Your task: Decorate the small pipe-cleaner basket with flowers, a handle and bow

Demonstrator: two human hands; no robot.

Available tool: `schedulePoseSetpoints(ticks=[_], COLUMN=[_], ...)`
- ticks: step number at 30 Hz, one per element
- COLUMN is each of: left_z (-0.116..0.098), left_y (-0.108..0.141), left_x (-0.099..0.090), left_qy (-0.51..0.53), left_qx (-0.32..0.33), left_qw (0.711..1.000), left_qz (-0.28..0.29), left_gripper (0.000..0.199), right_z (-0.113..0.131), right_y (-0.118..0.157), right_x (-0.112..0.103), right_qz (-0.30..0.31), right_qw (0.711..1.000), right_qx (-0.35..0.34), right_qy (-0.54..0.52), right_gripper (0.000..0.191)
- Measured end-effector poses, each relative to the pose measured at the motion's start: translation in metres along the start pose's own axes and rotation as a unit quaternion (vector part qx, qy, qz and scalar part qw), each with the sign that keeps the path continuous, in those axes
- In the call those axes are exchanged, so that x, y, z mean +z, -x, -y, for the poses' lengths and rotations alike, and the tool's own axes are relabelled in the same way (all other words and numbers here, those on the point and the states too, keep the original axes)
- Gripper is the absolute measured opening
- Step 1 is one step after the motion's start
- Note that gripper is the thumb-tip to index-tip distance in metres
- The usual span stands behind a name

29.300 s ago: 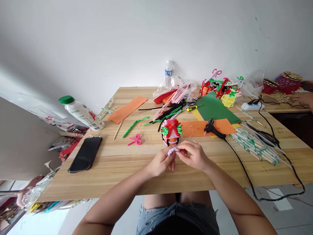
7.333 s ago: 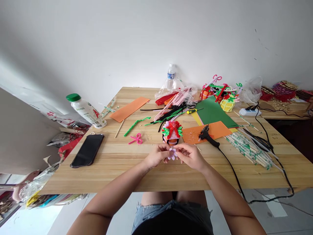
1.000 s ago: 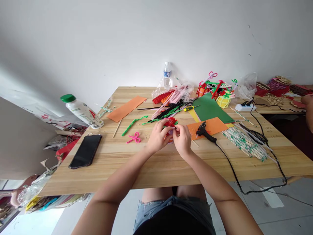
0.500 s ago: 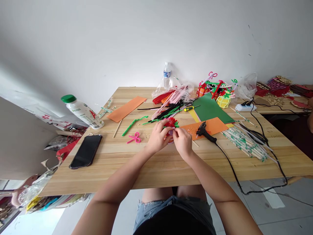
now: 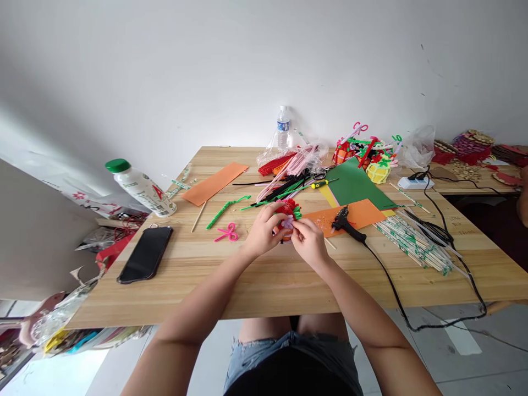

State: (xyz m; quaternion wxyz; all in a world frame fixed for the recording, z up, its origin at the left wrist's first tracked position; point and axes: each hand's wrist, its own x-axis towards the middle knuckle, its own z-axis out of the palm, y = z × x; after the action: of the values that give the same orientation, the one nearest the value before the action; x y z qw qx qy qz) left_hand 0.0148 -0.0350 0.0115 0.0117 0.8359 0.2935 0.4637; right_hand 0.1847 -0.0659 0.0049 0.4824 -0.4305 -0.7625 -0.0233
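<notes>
Over the middle of the table, a small fuzzy pipe-cleaner craft (image 5: 289,205), red with green bits on top, sits between my two hands. A light purple flower (image 5: 287,222) shows on its near side. My left hand (image 5: 263,230) is closed around the craft's left side, with its fingers over the front. The fingers of my right hand (image 5: 309,238) are pinched at the right edge of the purple flower. My fingers hide much of the craft's lower part. Left of my hands lie a pink pipe-cleaner bow (image 5: 226,232) and a coiled green pipe cleaner (image 5: 221,213).
A black glue gun (image 5: 346,223) rests on orange paper (image 5: 367,213), its cord running over the table's front edge. Wrapped sticks (image 5: 416,245) lie right. A phone (image 5: 145,254) and a tilted white bottle (image 5: 144,190) are left. Pipe cleaners (image 5: 289,170) and finished crafts (image 5: 377,170) stand behind.
My right-hand fingers have shifted slightly right and down, so the purple flower now shows more. My left hand stays around the craft.
</notes>
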Motion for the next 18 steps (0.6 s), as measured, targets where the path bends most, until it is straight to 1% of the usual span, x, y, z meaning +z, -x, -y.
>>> schedulePoseSetpoints(ticks=[5, 9, 14, 18], left_z=[0.0000, -0.0009, 0.0002, 0.0008], left_y=[0.0000, 0.0001, 0.0008, 0.0009], left_x=[-0.0023, -0.0019, -0.0014, -0.0009], left_qy=[0.017, 0.018, 0.020, 0.023], left_qx=[-0.001, -0.005, -0.009, -0.004], left_qw=[1.000, 1.000, 1.000, 1.000], left_qz=[-0.002, -0.003, 0.001, -0.011], left_gripper=[0.027, 0.027, 0.025, 0.023], right_z=[0.0035, 0.0053, 0.0060, 0.0063], right_y=[0.0026, 0.0031, 0.0032, 0.0033], right_x=[0.0002, 0.0004, 0.0020, 0.0027], right_qz=[0.022, 0.028, 0.044, 0.047], right_qw=[1.000, 0.999, 0.998, 0.997], right_qx=[-0.011, -0.018, -0.027, -0.032], right_qy=[0.000, 0.004, 0.034, 0.051], right_gripper=[0.029, 0.030, 0.033, 0.033])
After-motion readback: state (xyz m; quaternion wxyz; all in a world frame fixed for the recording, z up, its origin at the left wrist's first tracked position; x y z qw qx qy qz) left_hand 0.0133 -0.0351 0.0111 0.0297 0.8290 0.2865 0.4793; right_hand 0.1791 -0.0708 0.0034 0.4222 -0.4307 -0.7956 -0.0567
